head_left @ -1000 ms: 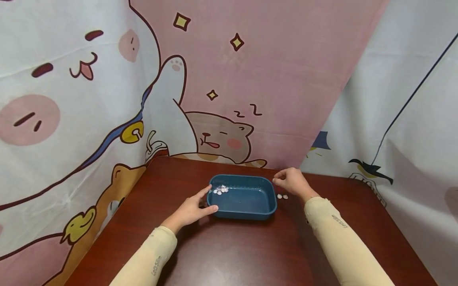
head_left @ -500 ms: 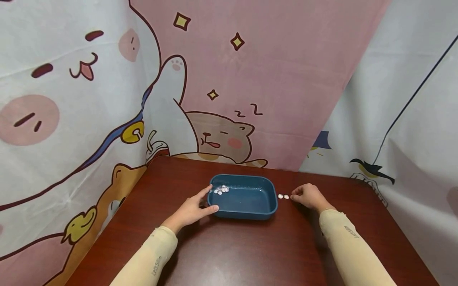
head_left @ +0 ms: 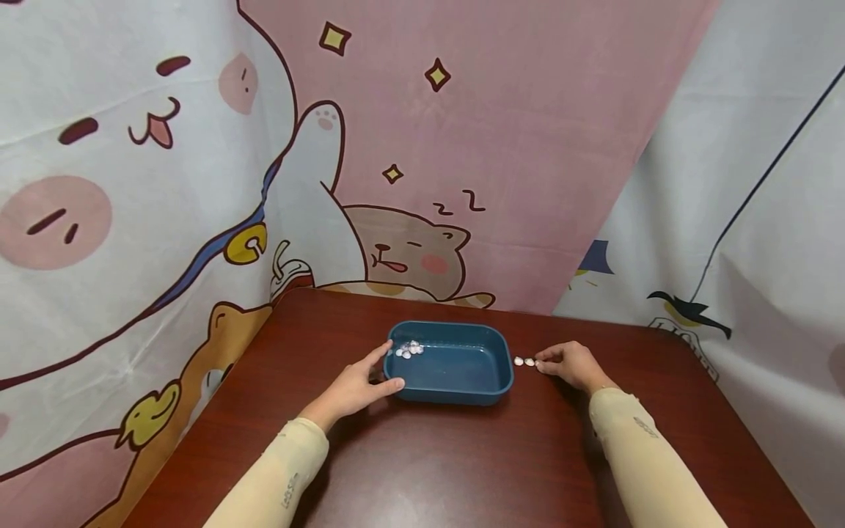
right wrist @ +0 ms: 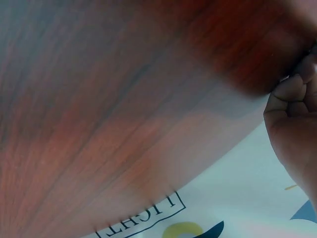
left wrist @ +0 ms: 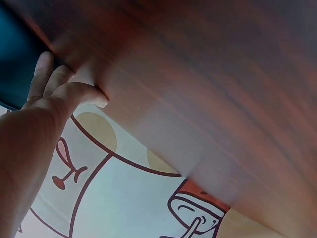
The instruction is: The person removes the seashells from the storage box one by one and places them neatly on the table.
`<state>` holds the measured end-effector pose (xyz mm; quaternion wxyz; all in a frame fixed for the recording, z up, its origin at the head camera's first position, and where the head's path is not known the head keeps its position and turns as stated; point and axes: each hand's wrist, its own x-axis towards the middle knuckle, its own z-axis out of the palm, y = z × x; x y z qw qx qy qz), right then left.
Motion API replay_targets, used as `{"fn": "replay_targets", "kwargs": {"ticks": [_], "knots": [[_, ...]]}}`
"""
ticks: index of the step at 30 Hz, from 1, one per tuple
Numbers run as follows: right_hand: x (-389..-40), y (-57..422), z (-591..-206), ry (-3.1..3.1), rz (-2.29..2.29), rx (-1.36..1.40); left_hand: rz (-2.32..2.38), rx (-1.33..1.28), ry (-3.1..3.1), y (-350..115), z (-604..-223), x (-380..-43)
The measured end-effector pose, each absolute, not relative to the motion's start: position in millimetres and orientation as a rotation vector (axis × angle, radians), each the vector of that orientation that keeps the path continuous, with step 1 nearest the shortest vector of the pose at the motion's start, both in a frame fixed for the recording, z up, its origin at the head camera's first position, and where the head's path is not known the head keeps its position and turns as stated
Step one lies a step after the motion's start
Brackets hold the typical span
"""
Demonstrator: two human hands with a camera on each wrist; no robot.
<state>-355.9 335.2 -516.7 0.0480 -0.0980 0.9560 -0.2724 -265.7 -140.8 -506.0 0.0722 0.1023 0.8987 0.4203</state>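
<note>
A blue rectangular tray [head_left: 455,398] stands on the table in the head view, with several small whitish rounded pieces [head_left: 409,350] clustered in its far left corner. My left hand [head_left: 353,385] holds the tray's left end, its thumb at the front rim and its fingers along the left side. To the right of the tray lie two small white rounded pieces [head_left: 524,361] in a row. At that row's right end my right hand [head_left: 573,364] pinches another small white rounded piece [head_left: 539,364] down at the tabletop. The right wrist view hides this piece behind curled fingers [right wrist: 290,89].
The dark red wooden table [head_left: 449,462] reaches back to a cartoon-printed cloth [head_left: 515,147] hanging close behind it. More of this cloth hangs at the left and right. Bare wood lies in front of the tray.
My right hand has come from above the tray's right end, out to the right and down to the table. A third white piece now shows in the row at its fingertips. My left hand has stayed put.
</note>
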Motion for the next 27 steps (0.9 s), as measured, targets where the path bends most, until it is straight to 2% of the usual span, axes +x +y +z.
{"fn": "replay_targets", "kwargs": {"ticks": [27], "knots": [[-354.1,337.2,-515.2,2.862,-0.907,-0.255,1.264,0.305,2.712,-140.4,-505.7,-264.7]]}}
